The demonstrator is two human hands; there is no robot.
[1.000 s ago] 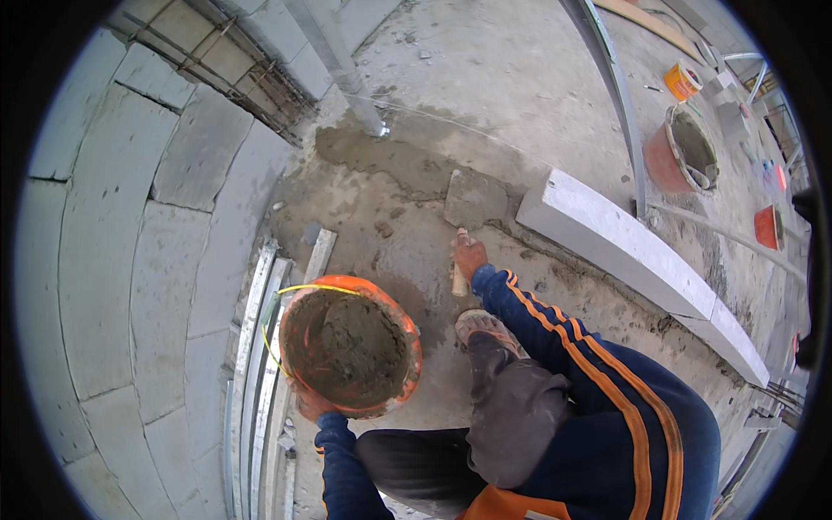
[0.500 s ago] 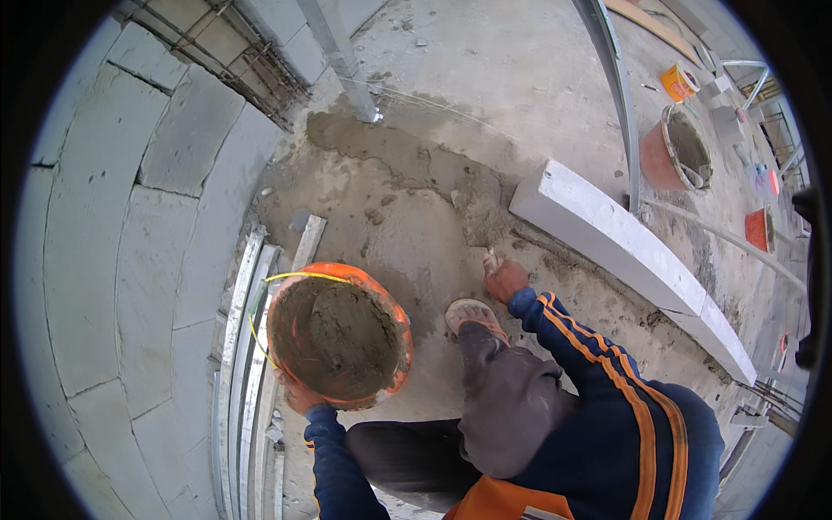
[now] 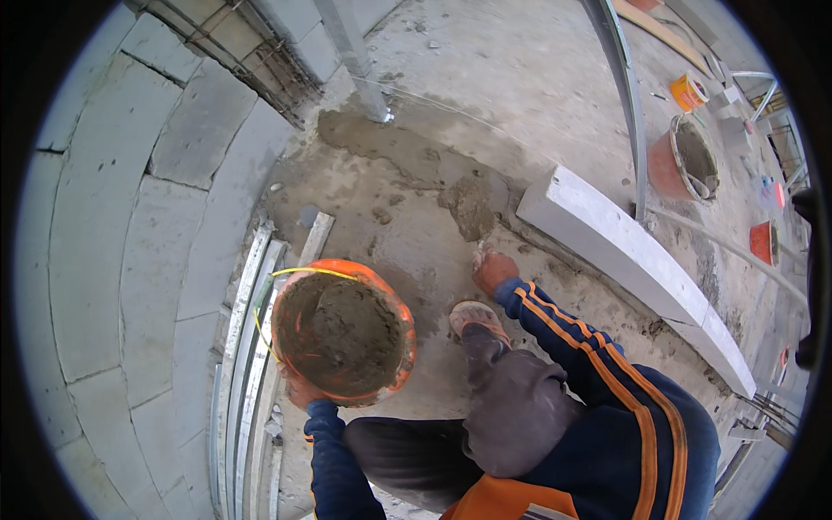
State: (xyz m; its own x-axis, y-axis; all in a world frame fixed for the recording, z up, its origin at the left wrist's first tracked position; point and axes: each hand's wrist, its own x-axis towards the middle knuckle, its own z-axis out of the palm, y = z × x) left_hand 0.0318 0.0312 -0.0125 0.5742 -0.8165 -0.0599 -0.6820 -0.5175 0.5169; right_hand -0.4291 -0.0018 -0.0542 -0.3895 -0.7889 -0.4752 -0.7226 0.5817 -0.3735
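Observation:
An orange bucket with a yellow handle stands left of my feet. Grey wet mortar fills much of it. My left hand grips the bucket's near left rim, with some fingers hidden behind the wall. My right hand is closed round the light handle of a trowel. The trowel's blade cannot be made out against a clump of mortar just beyond it. That clump lies on a wet strip of floor, by the end of a long white block.
Metal profiles lie left of the bucket, along a grey block wall. A metal post and a string line stand beyond the wet strip. Right of the white block are an upright metal profile, a mortar-filled bucket and a small red container.
My right hand has drawn slightly left with the trowel. More of the mortar clump shows beyond it. My left hand stays on the bucket rim, and the whole view has shifted a little.

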